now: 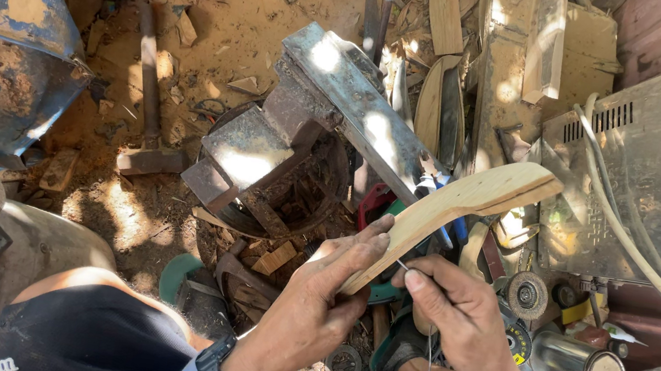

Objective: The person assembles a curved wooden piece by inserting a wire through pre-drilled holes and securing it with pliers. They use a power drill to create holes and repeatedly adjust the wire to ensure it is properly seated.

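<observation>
I am holding a pale, curved wooden piece (452, 207) in my left hand (323, 296), fingers stretched along its underside and thumb lying on its upper face, so the hand is half closed around the near end. The piece is rising from my palm up and to the right, its broad far end hanging just in front of the dusty grey metal box (660, 171). My right hand (459, 311) is sitting just below the wooden piece, fingers curled in and thumb pinching a thin steel wire (427, 358); the wire's tip is touching the lower edge of the wood, and its tail is dangling down past my wrist. Left of the wooden piece, a heavy rusted iron vise (302, 139) is standing on the sawdust-covered ground (233, 17). Farther left of the vise, a long-handled hammer (149, 100) is lying flat. Below the metal box, a round wire brush wheel (527, 294) and a shiny metal can (577, 364) are lying among scraps.
</observation>
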